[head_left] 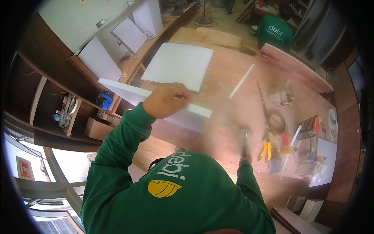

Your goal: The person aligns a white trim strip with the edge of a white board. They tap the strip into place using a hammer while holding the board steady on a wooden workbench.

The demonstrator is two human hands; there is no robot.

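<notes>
My left hand (170,100) is closed, its fingertips pinched together over the upper edge of a white panel (128,89) standing on its long edge. Whatever sits between those fingers, if anything, is too small to tell. Lower and to the right, my right hand (246,158) grips the handle of a hammer (244,143), its head pointing away from me over the wooden worktable (222,117). Most of that hand is hidden by the green sleeve. Beyond the standing panel, a white board (179,64) lies flat.
Right of the hammer lie yellow-handled pliers (265,148), a brown coil (276,120), a handsaw (261,99), a red-and-black box (307,126) and bottles (288,149). A white strip (241,81) rests farther back. Wooden shelving (43,97) stands left. Another person (274,33) is at the far right.
</notes>
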